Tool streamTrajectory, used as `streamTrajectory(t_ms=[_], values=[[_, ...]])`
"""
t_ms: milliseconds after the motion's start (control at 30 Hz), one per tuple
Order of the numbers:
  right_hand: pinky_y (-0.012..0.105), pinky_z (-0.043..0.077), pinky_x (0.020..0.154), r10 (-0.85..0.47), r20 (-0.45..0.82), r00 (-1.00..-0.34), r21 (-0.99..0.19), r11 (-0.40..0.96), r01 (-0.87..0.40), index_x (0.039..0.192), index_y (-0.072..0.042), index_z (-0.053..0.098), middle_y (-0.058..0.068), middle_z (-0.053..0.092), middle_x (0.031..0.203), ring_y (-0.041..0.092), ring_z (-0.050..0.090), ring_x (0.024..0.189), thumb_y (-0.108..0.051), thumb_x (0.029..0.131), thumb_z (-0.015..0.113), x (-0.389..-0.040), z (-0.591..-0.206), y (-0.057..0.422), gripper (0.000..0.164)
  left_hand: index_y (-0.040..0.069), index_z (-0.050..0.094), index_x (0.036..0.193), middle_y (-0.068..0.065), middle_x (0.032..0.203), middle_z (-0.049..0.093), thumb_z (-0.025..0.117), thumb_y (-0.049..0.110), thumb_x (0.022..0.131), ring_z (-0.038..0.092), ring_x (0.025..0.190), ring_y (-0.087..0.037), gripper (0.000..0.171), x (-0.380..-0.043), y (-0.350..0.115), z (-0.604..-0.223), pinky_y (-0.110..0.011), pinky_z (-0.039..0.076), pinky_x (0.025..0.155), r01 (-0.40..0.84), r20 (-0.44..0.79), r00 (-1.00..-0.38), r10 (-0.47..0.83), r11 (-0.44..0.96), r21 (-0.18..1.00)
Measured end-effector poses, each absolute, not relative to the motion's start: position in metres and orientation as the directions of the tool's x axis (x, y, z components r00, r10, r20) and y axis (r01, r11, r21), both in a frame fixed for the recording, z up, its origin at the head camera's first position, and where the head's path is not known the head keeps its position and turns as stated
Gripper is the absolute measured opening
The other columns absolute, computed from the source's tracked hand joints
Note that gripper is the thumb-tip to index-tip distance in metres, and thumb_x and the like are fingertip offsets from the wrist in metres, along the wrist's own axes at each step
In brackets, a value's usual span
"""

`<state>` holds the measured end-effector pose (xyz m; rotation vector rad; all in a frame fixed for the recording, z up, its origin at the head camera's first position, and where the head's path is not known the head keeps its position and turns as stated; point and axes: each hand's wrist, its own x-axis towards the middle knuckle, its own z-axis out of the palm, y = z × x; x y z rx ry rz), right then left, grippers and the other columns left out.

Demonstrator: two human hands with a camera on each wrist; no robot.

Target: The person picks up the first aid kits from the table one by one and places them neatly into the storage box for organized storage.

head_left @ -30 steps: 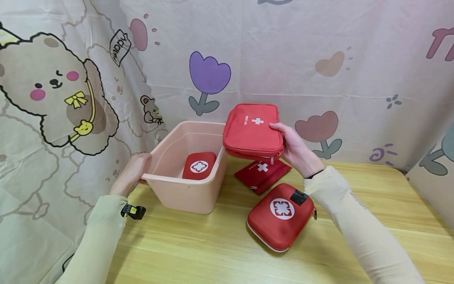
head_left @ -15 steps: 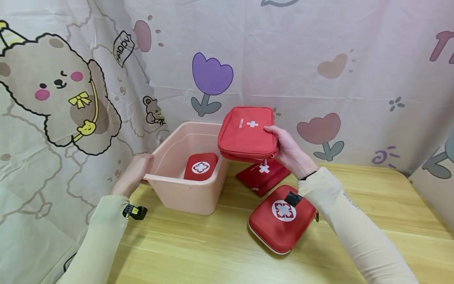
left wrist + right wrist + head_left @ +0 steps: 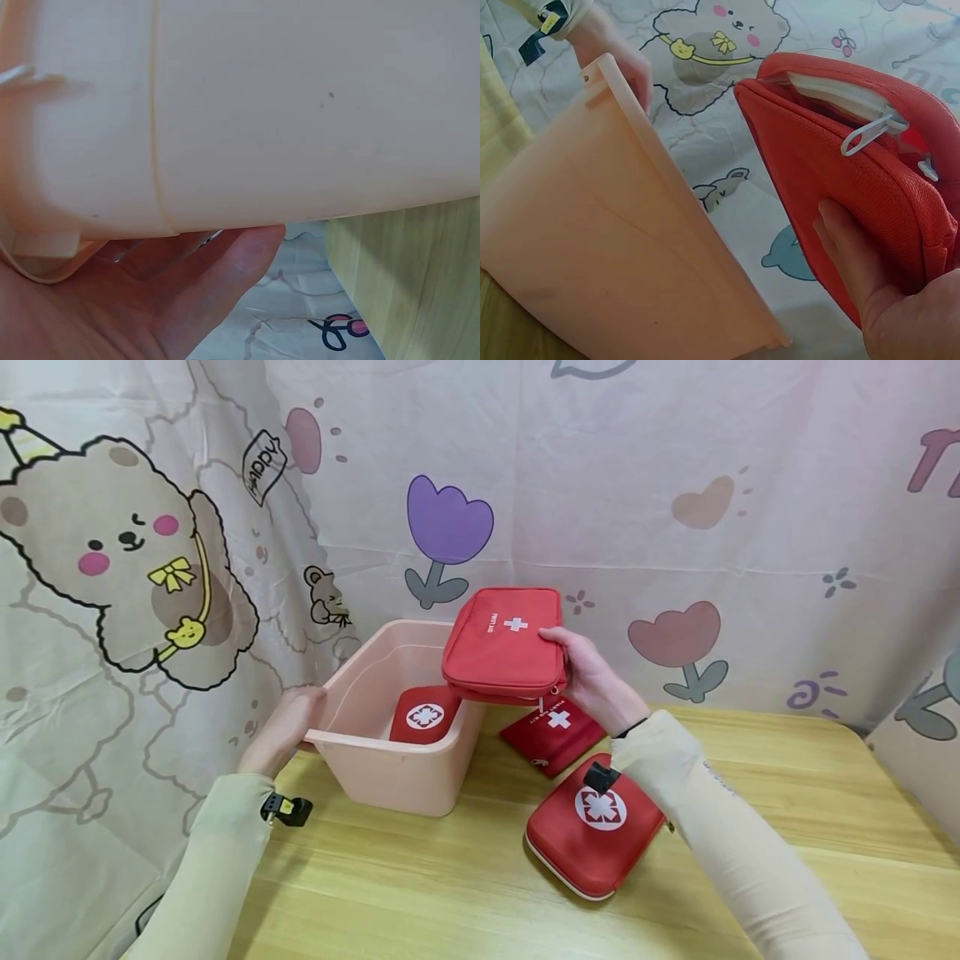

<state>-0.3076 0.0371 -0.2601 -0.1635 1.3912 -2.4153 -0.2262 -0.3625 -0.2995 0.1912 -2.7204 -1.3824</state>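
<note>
Printed fabric sheets, no bare wall visible: back sheet (image 3: 585, 452) has a horizontal crease, purple tulip (image 3: 450, 522), pink tulip (image 3: 673, 633) and tan heart (image 3: 703, 503). Left sheet (image 3: 67, 735) hangs in soft folds, with a big winking bear (image 3: 127, 568) and a "HAPPY" tag (image 3: 264, 467). Third sheet (image 3: 922, 768) on the right. Worktop (image 3: 375, 893) is pale yellow wood grain, far-right corner rounded. Light soft, faint glare on the near part.

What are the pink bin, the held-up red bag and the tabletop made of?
Pink bin: probably plastic, smooth and satiny, with a moulded rim. Red bag: likely woven fabric, matte, with piped edges and a zip. Tabletop: wood-grained with a soft sheen; solid wood or laminate, I can't tell.
</note>
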Motion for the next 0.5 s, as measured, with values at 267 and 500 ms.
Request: streamTrajectory(t_ms=[267, 500], values=[[0.028, 0.055, 0.079, -0.351, -0.067, -0.934, -0.863, -0.450, 0.231, 0.140, -0.006, 0.045, 0.008, 0.062, 0.118, 0.016, 0.070, 0.089, -0.023, 0.100, 0.056, -0.310, -0.262, 0.025, 0.044, -0.008, 0.039, 0.137, -0.027, 0.122, 0.047, 0.022, 0.038, 0.104, 0.053, 0.098, -0.034, 0.059, -0.228, -0.362, -0.299, -0.040, 0.055, 0.069, -0.080, 0.013, -0.988, -0.156, 0.576, 0.813], [0.029, 0.056, 0.077, -0.361, -0.080, -0.929, -0.856, -0.453, 0.250, 0.140, -0.005, 0.045, 0.006, 0.062, 0.114, 0.015, 0.070, 0.087, -0.021, 0.100, 0.054, -0.313, -0.265, 0.011, 0.044, -0.007, 0.040, 0.137, -0.026, 0.120, 0.048, 0.023, 0.039, 0.104, 0.055, 0.095, -0.032, 0.059, -0.226, -0.363, -0.301, -0.040, 0.055, 0.067, -0.086, 0.000, -0.988, -0.156, 0.546, 0.834]])
